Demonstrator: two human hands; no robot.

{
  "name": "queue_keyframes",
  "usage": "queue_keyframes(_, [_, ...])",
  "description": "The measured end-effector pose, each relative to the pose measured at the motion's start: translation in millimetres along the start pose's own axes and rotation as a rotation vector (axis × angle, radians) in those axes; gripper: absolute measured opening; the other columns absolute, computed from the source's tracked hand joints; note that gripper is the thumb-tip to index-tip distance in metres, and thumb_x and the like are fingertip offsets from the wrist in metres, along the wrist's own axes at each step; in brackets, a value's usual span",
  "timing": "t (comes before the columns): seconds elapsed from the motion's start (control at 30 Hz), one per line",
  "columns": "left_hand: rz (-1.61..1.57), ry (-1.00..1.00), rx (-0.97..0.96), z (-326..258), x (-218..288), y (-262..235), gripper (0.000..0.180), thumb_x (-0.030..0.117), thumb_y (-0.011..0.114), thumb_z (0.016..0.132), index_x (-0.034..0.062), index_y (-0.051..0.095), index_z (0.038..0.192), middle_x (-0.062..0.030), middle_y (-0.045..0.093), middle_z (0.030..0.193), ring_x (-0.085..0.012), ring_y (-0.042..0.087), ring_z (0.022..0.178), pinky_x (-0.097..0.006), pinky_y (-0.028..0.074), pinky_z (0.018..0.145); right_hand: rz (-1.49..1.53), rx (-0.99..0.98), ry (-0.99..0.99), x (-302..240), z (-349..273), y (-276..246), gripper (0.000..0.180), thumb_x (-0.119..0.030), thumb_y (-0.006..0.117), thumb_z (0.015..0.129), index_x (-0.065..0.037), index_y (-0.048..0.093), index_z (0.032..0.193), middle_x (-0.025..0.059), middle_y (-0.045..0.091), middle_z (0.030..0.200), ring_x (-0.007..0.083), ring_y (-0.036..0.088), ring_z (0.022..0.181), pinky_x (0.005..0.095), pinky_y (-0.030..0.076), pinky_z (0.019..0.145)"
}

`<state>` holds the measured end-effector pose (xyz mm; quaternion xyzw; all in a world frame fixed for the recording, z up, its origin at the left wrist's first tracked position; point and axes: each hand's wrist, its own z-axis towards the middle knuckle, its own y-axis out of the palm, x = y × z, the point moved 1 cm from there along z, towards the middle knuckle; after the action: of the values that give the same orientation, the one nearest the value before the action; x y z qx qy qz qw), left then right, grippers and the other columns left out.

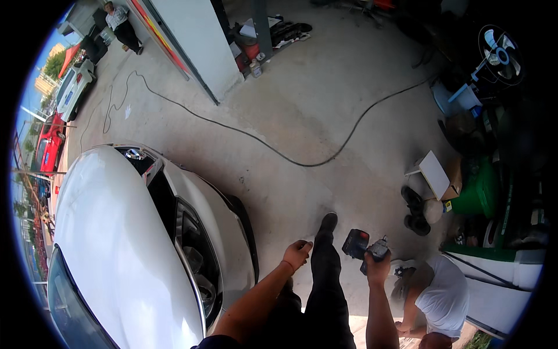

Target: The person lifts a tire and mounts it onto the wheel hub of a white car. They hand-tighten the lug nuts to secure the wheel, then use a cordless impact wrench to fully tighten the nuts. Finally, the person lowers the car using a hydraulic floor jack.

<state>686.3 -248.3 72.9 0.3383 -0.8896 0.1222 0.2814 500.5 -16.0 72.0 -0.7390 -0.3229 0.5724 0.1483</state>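
Note:
In my right hand (376,269) is a dark cordless impact wrench (372,253). Its bulky battery (354,243) points left and its metal nose points forward. My left hand (297,256), a thin red band at its wrist, hangs in front of me with the fingers curled in. Whether anything small is inside them is hidden. Nearest to that hand is the front end of a white car (116,221), with the headlight (197,256) facing me. Neither the hand nor the wrench touches the car.
A black cable (302,165) snakes across the concrete floor. Close on my right crouches a person in a white shirt (442,291). Black shoes (414,209), a cardboard box (452,177), a green bin (479,189) and a fan (501,56) stand along the right. Another person (120,26) is far left.

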Motion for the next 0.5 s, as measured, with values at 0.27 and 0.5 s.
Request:
queue_keyframes(0.27, [-0.116,-0.250,0.465,78.0,105.6,-134.7,0.045,0.041,0.063,0.091,-0.0008,0.069,0.108,-0.0098,0.068,0.080,-0.0182,0.065,0.071,-0.034,0.053,0.067,-0.474,-0.216,-0.109,-186.8,227.7,113.7,0.079,-0.036,0.083,0.067,-0.001,0.049,0.130,0.0233,0.066,0.115,0.0414,0.065,0.106,0.0466,0.050,0.091])
queue_keyframes(0.5, [-0.432,-0.429,0.951,80.6,144.9,-138.7,0.051,0.046,0.059,0.087,0.0015,0.070,0.110,-0.0160,0.072,0.086,-0.0278,0.068,0.080,-0.039,0.053,0.079,-0.411,-0.702,-0.372,-375.5,357.3,271.6,0.062,-0.020,0.082,0.078,0.005,0.050,0.126,0.0192,0.064,0.119,0.0292,0.065,0.103,0.0389,0.051,0.092])
